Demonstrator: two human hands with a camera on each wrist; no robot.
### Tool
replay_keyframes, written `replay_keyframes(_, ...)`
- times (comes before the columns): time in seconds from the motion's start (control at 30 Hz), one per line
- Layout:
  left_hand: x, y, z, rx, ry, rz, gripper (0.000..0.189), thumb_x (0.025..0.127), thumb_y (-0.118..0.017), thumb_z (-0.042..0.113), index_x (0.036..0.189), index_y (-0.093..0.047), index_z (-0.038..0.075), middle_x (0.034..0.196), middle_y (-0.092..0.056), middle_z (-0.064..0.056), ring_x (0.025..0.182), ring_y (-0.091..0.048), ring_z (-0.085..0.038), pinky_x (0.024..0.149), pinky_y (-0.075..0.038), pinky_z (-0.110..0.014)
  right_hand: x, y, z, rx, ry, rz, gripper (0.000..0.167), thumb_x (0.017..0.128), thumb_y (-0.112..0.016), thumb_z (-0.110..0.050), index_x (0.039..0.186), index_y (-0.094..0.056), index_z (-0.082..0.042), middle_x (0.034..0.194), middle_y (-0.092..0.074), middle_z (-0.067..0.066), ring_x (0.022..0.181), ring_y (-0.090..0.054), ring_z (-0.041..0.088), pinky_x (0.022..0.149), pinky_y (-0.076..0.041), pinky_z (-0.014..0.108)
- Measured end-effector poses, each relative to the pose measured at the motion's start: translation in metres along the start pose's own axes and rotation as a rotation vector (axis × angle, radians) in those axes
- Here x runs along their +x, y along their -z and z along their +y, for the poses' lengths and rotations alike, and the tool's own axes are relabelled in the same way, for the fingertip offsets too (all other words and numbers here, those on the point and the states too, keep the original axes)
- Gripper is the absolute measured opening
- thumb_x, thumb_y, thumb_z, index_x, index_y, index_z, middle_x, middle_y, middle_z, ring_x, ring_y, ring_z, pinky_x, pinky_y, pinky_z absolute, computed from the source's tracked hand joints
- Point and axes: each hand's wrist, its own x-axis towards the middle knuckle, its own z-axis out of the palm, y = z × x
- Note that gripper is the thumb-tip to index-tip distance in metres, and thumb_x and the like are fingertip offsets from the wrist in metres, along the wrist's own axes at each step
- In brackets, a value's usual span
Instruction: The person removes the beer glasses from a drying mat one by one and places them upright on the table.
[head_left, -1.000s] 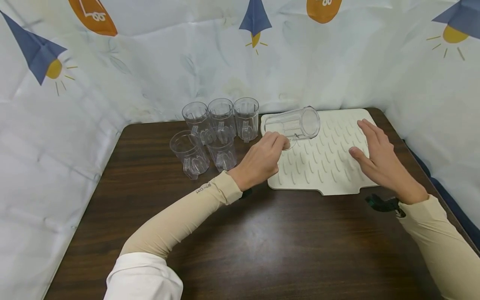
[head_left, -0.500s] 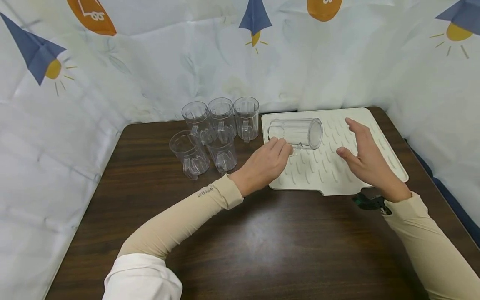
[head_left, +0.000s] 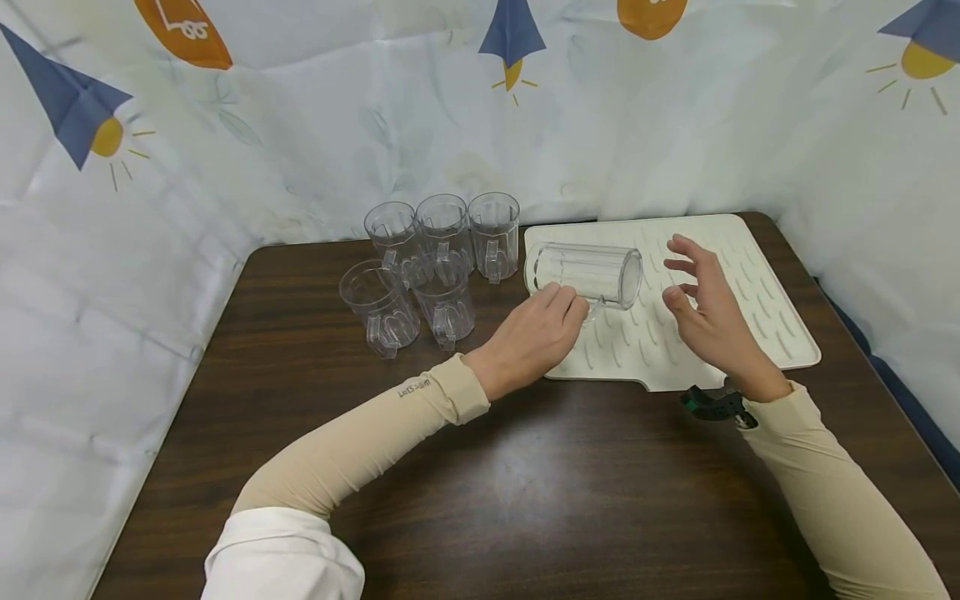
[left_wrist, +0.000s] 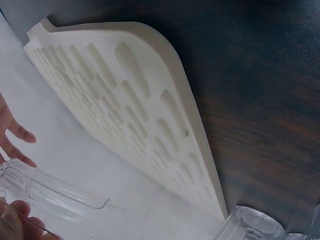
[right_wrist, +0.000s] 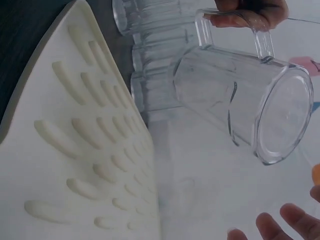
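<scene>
A clear plastic mug [head_left: 588, 268] lies sideways in the air above the left part of a cream drying mat [head_left: 765, 312]. My left hand [head_left: 534, 332] grips it by the handle, its fingers curled round it. In the right wrist view the mug [right_wrist: 215, 95] hangs apart from the mat, its base toward the right. My right hand [head_left: 708, 312] is held over the mat, just right of the mug's base, with fingers spread and slightly bent. It touches nothing.
Several clear mugs [head_left: 442, 308] stand upright with mouths up, grouped left of the mat on the dark wooden table [head_left: 480, 483]. A white printed curtain [head_left: 360, 117] hangs behind the table and at both sides.
The mug in my left hand has turned from slanting to nearly level, and dropped slightly toward me. My right hand has moved left, closer to the mug's base, its fingers bending a little.
</scene>
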Motion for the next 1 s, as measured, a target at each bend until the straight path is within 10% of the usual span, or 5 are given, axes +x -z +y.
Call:
replay_keyframes(0.07, 0.000, -0.001, 0.001, 0.009, 0.001, -0.004, 0.027, 0.106, -0.032, -0.002, 0.095, -0.054, 0.008, 0.083, -0.051, -0.004, 0.075, -0.047, -0.020, 0.067, -0.040, -0.028, 0.001, -0.003, 0.000, 0.013, -0.004, 0.000, 0.070, 0.107, -0.050, -0.049, 0.163, -0.024, -0.018, 0.161, -0.034, 0.017, 0.143, -0.045, 0.045, 0.108, -0.043, 0.062)
replay_keyframes(0.37, 0.001, -0.002, 0.005, 0.023, 0.005, -0.038, 0.025, 0.106, -0.034, -0.001, 0.096, -0.055, 0.009, 0.085, -0.053, -0.003, 0.077, -0.050, -0.020, 0.069, -0.043, -0.028, 0.001, -0.016, 0.002, 0.097, -0.040, 0.007, 0.066, 0.107, -0.057, -0.035, 0.161, -0.028, -0.011, 0.158, -0.038, 0.018, 0.136, -0.051, 0.036, 0.099, -0.038, 0.006)
replay_keyframes(0.6, 0.000, -0.004, 0.008, 0.030, 0.029, -0.083, 0.023, 0.107, -0.036, 0.004, 0.098, -0.056, 0.009, 0.087, -0.056, -0.003, 0.079, -0.053, -0.021, 0.066, -0.046, -0.027, 0.005, -0.026, 0.003, 0.177, -0.098, 0.022, 0.065, 0.102, -0.063, -0.018, 0.159, -0.031, -0.012, 0.155, -0.041, 0.017, 0.124, -0.051, 0.001, 0.095, -0.044, 0.004)
replay_keyframes(1.0, -0.002, -0.007, 0.014, 0.030, 0.035, -0.113, 0.021, 0.108, -0.038, 0.008, 0.098, -0.056, 0.010, 0.087, -0.058, -0.003, 0.078, -0.055, -0.020, 0.064, -0.047, -0.027, 0.006, -0.036, 0.001, 0.210, -0.146, -0.015, 0.067, 0.098, -0.068, -0.011, 0.156, -0.034, -0.006, 0.153, -0.043, 0.015, 0.120, -0.049, 0.000, 0.089, -0.047, 0.003)
